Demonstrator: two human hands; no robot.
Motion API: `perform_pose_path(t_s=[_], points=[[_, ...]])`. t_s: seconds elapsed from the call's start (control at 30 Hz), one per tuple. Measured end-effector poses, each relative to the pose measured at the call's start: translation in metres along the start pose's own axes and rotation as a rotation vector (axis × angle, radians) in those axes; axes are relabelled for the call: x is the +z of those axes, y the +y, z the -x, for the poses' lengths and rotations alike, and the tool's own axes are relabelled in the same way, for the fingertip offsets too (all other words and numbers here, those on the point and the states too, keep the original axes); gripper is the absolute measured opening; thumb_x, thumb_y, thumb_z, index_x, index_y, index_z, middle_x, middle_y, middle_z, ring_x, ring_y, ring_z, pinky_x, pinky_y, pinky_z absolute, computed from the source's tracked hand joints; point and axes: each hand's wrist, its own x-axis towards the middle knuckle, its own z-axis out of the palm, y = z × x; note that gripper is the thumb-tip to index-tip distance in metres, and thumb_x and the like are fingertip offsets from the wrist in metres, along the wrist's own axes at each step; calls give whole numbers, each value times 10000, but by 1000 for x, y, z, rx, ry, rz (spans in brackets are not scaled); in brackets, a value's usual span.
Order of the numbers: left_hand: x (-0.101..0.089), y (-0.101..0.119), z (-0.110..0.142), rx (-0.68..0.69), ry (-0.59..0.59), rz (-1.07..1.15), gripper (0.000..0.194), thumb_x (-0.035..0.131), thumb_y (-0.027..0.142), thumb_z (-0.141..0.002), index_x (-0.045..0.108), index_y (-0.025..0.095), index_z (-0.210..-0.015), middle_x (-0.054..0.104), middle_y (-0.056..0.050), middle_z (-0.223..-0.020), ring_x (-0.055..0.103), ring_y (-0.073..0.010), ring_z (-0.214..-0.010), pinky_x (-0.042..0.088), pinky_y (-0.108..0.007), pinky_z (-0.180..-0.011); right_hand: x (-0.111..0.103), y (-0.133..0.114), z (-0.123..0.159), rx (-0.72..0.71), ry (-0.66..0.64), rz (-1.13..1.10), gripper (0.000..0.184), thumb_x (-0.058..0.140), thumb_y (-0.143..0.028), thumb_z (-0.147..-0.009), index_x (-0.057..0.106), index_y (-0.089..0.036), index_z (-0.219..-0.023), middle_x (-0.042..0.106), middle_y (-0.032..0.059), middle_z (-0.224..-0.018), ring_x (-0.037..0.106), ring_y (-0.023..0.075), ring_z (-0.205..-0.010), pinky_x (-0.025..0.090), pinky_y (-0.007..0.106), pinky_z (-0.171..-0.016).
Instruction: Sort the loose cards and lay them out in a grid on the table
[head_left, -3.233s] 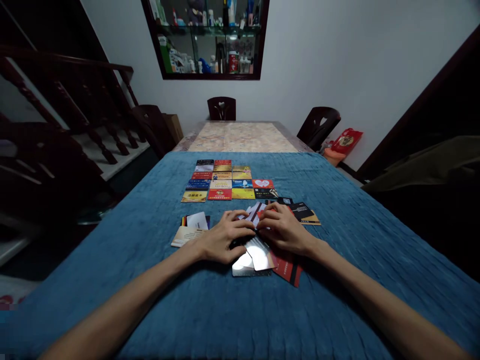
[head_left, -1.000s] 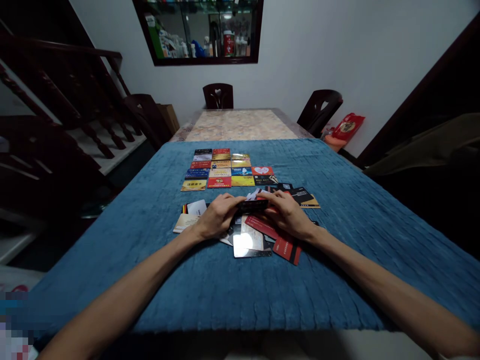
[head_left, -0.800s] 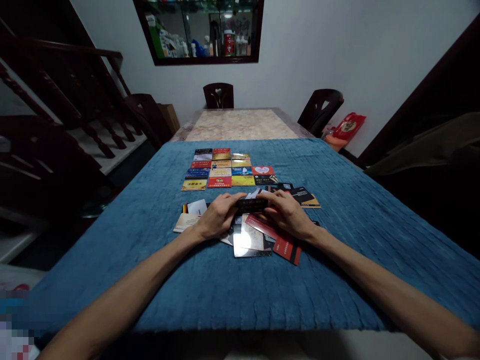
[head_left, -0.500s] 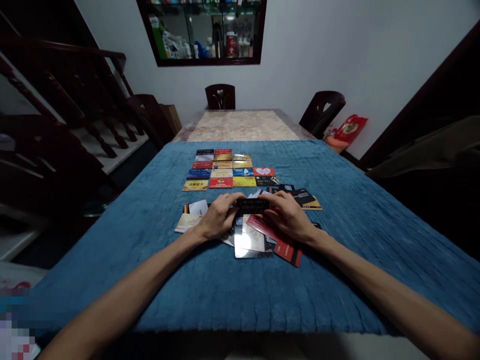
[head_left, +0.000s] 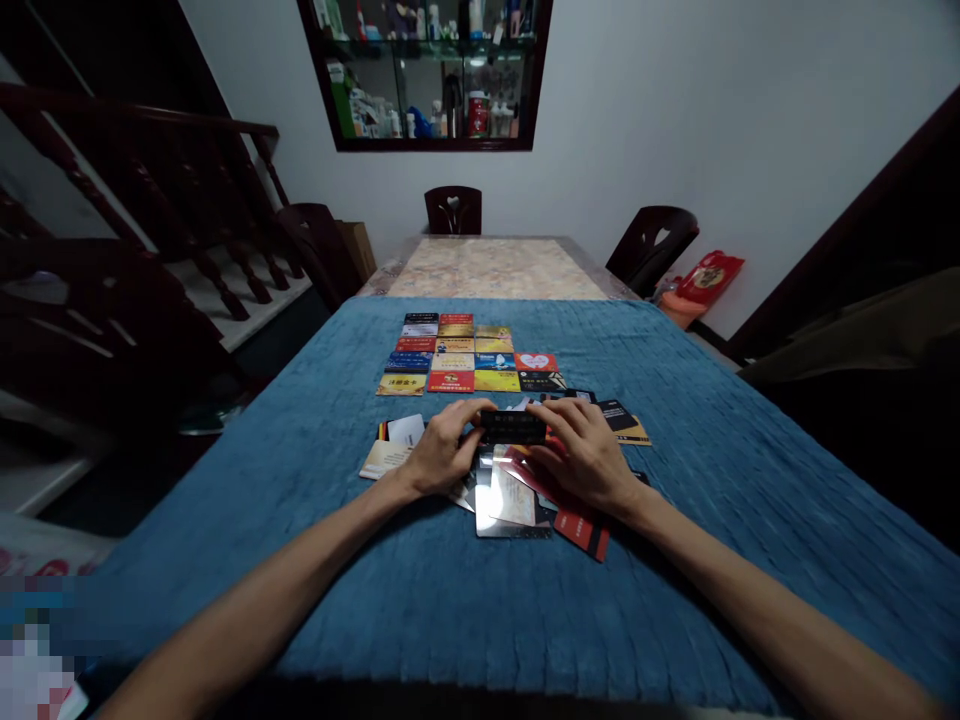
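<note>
Between my two hands is a black card (head_left: 513, 427), raised a little above a loose pile of cards. My left hand (head_left: 448, 447) pinches its left end, and my right hand (head_left: 589, 455) grips the right end. Under and around the hands lie a shiny transparent-looking card (head_left: 499, 510), a red card with a dark stripe (head_left: 582, 530), a cream card (head_left: 384, 458), and a black card on a gold one (head_left: 616, 414). Farther off, several cards are laid in neat rows, including a gold card (head_left: 400, 384) and a red card with a white heart (head_left: 535, 362).
A blue cloth (head_left: 315, 590) covers the near part of the table, and the patterned tabletop (head_left: 495, 265) shows beyond it. Dark wooden chairs (head_left: 454, 210) stand around the far end. A red bag (head_left: 709, 277) sits at the right wall, and a stair railing (head_left: 172, 125) rises at left.
The whole view has shifted slightly, so everything appears lower and a bit to the right. Both hands keep hold of the black card, whose face now shows slightly taller.
</note>
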Motion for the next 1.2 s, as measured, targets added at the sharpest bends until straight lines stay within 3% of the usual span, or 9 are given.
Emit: perform_pose_path(t_s=[0.2,0.5,0.83,1.03,1.2], points=[[-1,0,0,17,-27,-42,345,474,78,-884,549,180,-1205,662,-63,-1025,622,-192,-957,525,-342,-881,-2,1,-1,-42,12,69,504,597,-292,-937,472,-171,-1410,695,125,-1116,576,276,-1032,464,430,-869],[-8,5,-1,175,-128,-375,572,576,192,-875,386,144,-1412,485,-193,-1335,480,-331,-1250,469,-501,-1011,-3,4,-2,-37,30,86,512,623,-306,-922,482,-186,-1399,643,141,-1156,539,295,-1082,490,454,-893],[-16,-1,-16,305,-143,-597,469,497,236,-938,427,74,-1373,581,-211,-1234,553,-327,-1147,454,-524,-971,-2,11,-15,-93,34,73,579,633,-294,-896,447,-188,-1433,587,149,-1121,509,303,-1059,501,470,-873],[-33,-18,-32,322,-173,-713,472,545,288,-927,475,73,-1341,609,-208,-1228,565,-327,-1138,435,-507,-979,6,26,-43,-147,-67,71,605,578,-278,-901,401,-202,-1475,588,158,-1166,513,316,-1061,477,474,-851],[-54,-40,-46,274,-190,-744,508,584,281,-897,470,85,-1352,595,-211,-1256,556,-333,-1169,442,-486,-968,25,35,-80,-197,-97,78,543,580,-291,-885,472,-159,-1401,592,164,-1136,503,309,-1011,444,437,-798]])
